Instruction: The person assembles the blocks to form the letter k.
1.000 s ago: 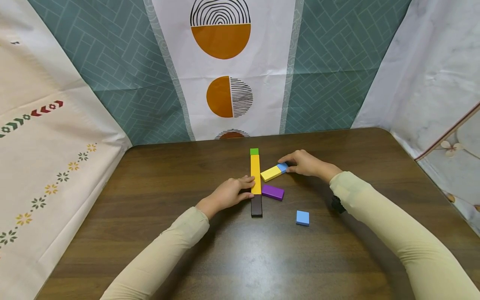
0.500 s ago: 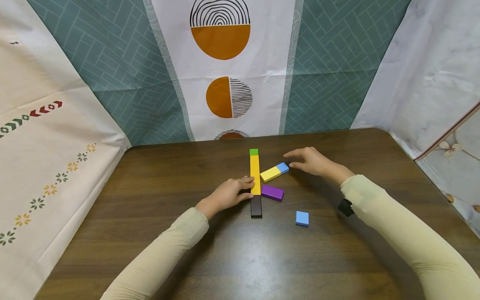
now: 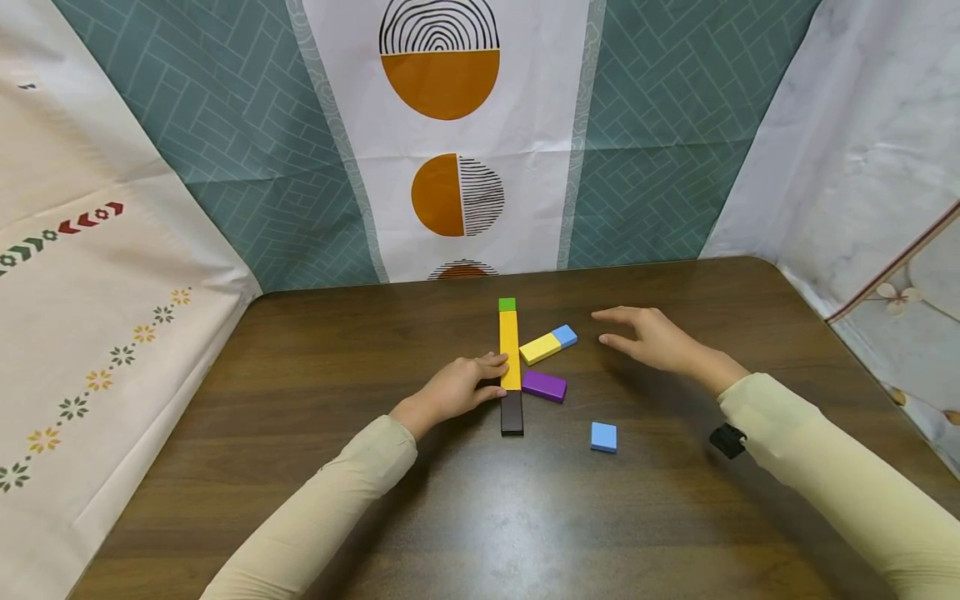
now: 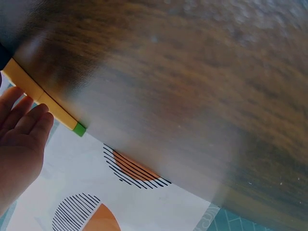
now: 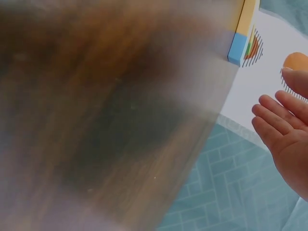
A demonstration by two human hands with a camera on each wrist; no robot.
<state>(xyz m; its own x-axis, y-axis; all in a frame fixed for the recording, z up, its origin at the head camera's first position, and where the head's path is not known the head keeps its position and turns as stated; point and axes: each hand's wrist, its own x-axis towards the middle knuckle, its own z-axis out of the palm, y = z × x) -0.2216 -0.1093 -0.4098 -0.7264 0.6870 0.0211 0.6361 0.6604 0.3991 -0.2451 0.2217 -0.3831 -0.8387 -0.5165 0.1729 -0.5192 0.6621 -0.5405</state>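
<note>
A straight row runs away from me on the table in the head view: a black block, a long orange-yellow stretch and a small green block at the far end. My left hand rests its extended fingers against the left side of that row, thumb near where black meets yellow. Slanting off to the row's right, a pale yellow block has a light blue block at its outer end. To the right of these, my right hand is spread with nothing in it, apart from the blocks.
A purple block lies just right of the row. Nearer me is a separate blue square block. The brown wooden table ends at a patterned cloth backdrop, with more cloth on both sides.
My right hand has let go of the light blue block and drawn back to the right, its fingers parting. The left hand and the blocks stay where they were.
</note>
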